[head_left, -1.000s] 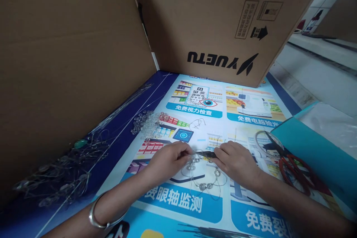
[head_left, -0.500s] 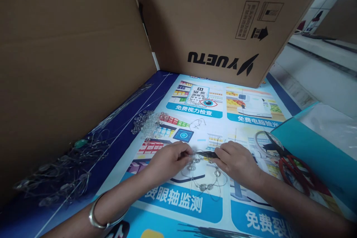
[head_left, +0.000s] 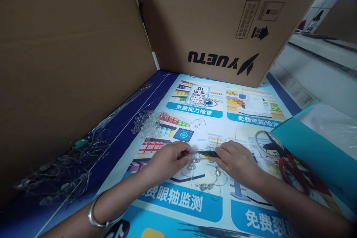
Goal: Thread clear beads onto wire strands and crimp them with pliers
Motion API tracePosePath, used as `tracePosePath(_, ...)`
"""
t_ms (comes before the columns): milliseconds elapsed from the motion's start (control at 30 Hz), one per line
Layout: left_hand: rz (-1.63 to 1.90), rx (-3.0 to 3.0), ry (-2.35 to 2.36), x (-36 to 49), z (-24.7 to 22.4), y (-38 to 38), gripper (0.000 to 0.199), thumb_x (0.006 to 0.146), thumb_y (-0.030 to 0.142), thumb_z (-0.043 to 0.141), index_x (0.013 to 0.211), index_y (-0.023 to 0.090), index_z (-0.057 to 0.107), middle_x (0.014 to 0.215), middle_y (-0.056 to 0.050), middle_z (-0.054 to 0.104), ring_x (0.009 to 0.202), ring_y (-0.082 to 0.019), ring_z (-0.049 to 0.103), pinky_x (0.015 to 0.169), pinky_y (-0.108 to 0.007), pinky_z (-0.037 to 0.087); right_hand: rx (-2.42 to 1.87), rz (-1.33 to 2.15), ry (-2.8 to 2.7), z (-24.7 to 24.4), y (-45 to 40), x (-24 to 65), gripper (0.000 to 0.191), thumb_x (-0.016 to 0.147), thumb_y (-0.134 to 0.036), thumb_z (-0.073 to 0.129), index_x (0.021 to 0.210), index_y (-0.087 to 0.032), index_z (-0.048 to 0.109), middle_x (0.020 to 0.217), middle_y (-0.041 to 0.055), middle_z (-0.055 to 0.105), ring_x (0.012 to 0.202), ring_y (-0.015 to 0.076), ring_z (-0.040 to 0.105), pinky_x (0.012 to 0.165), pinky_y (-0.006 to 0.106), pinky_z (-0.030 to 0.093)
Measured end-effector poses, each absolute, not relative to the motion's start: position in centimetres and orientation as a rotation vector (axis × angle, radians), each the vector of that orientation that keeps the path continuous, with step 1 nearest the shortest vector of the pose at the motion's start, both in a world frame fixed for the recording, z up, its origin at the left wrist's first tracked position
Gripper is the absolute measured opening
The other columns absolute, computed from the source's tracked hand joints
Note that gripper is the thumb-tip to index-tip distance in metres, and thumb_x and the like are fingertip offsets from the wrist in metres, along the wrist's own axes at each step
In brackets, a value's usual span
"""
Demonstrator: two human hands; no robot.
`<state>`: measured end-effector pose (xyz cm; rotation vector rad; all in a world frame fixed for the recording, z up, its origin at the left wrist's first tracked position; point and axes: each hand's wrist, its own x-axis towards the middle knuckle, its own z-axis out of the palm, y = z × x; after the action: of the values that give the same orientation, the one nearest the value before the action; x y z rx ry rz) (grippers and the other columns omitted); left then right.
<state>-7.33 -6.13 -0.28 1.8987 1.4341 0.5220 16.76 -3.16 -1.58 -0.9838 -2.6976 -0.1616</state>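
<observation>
My right hand (head_left: pixel 235 158) is closed around a pair of dark, narrow-nosed pliers (head_left: pixel 206 153), whose tip points left toward my other hand. With thumb and fingers pinched, my left hand (head_left: pixel 174 158) grips the end of a thin wire strand; the exact spot is hidden by the fingertips. From between the hands hangs a loop of thin wire with clear beads (head_left: pixel 206 186), lying over the printed sheet. The pliers' tip meets the wire close to my left fingertips. A silver bangle circles my left wrist.
Loose clear beads (head_left: pixel 149 124) lie in a pile beyond my left hand. A heap of beaded wire pieces (head_left: pixel 61 174) rests at left. Red-handled scissors (head_left: pixel 295 173) and a teal box (head_left: pixel 323 137) are at right. Cut wires (head_left: pixel 212 232) lie in front; cardboard walls (head_left: pixel 223 18) stand behind.
Almost nothing differs. The pliers' tip has tilted very slightly, while both hands and the beaded loop keep their places.
</observation>
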Motion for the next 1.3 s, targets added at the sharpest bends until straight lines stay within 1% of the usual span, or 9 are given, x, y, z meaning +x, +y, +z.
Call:
tracePosePath(167, 0.558, 1.94, 1.393, -7.5, 0.6, -5.6, 0.011, 0.081, 0.024, 0.05, 0.085, 0.021, 0.059, 0.075, 0.001, 0.058, 0.067, -0.013, 0.052, 0.058, -0.023, 0.037, -0.989, -0.139, -2.69, -1.6, -3.2, 16.8, 0.024, 0.088, -0.035, 0.043, 0.085, -0.018, 0.06, 0.076, 0.0053, 0.057, 0.077, 0.0169, 0.051, 0.07, 0.029, 0.037)
tracePosePath(300, 0.561, 2.044, 1.358, -7.0, 2.1, -4.8, 0.014, 0.082, 0.025, 0.05, 0.09, 0.022, 0.061, 0.087, -0.002, 0.06, 0.074, -0.014, 0.054, 0.064, -0.024, 0.04, -1.0, -0.136, -2.705, -1.6, -3.1, 16.8, 0.026, 0.089, -0.035, 0.041, 0.086, -0.018, 0.06, 0.078, 0.0054, 0.057, 0.077, 0.0174, 0.051, 0.07, 0.03, 0.037)
tracePosePath(367, 0.529, 2.126, 1.324, -6.6, 3.1, -4.3, 0.017, 0.082, 0.026, 0.05, 0.094, 0.022, 0.061, 0.092, -0.003, 0.061, 0.074, -0.015, 0.055, 0.066, -0.025, 0.041, -1.002, -0.136, -2.715, -1.7, -3.1, 16.8, 0.026, 0.089, -0.036, 0.041, 0.088, -0.017, 0.059, 0.079, 0.0056, 0.057, 0.078, 0.0177, 0.051, 0.07, 0.03, 0.037)
tracePosePath(467, 0.442, 2.282, 1.241, -5.9, 4.4, -3.5, 0.02, 0.083, 0.027, 0.051, 0.1, 0.022, 0.061, 0.098, -0.003, 0.061, 0.084, -0.017, 0.055, 0.072, -0.027, 0.042, -1.002, -0.129, -2.719, -1.7, -3.1, 16.9, 0.027, 0.089, -0.036, 0.04, 0.091, -0.017, 0.059, 0.081, 0.0059, 0.058, 0.079, 0.018, 0.051, 0.07, 0.03, 0.038)
tracePosePath(533, 0.366, 2.356, 1.141, -5.5, 4.9, -2.9, 0.019, 0.083, 0.025, 0.05, 0.098, 0.023, 0.062, 0.095, -0.003, 0.063, 0.088, -0.018, 0.055, 0.074, -0.027, 0.041, -1.003, -0.116, -2.714, -1.6, -3.1, 16.9, 0.027, 0.089, -0.036, 0.04, 0.092, -0.017, 0.059, 0.082, 0.006, 0.058, 0.079, 0.0181, 0.051, 0.071, 0.03, 0.038)
tracePosePath(767, 0.27, 2.404, 1.017, -5.1, 4.7, -2.3, 0.018, 0.083, 0.018, 0.048, 0.086, 0.021, 0.066, 0.087, 0.0, 0.065, 0.081, -0.015, 0.056, 0.071, -0.023, 0.041, -1.017, -0.072, -2.704, -1.7, -3.1, 16.9, 0.029, 0.09, -0.038, 0.039, 0.091, -0.017, 0.06, 0.081, 0.006, 0.058, 0.081, 0.0181, 0.051, 0.073, 0.031, 0.037)
tracePosePath(1133, 0.306, 2.423, 1.08, -5.3, 3.6, -2.7, 0.013, 0.082, 0.017, 0.049, 0.08, 0.021, 0.062, 0.079, 0.001, 0.062, 0.075, -0.014, 0.055, 0.066, -0.021, 0.038, -1.068, -0.074, -2.722, -1.1, -3.4, 16.9, 0.027, 0.089, -0.038, 0.041, 0.09, -0.018, 0.06, 0.08, 0.0056, 0.057, 0.08, 0.0178, 0.049, 0.071, 0.029, 0.035)
tracePosePath(1300, 0.299, 2.428, 1.103, -5.4, 3.3, -2.7, 0.013, 0.082, 0.019, 0.048, 0.081, 0.021, 0.061, 0.079, 0.001, 0.062, 0.075, -0.014, 0.054, 0.064, -0.022, 0.038, -1.116, -0.033, -2.78, -0.1, -3.9, 17.0, 0.025, 0.087, -0.039, 0.042, 0.086, -0.02, 0.058, 0.08, 0.005, 0.056, 0.078, 0.0182, 0.048, 0.069, 0.029, 0.033)
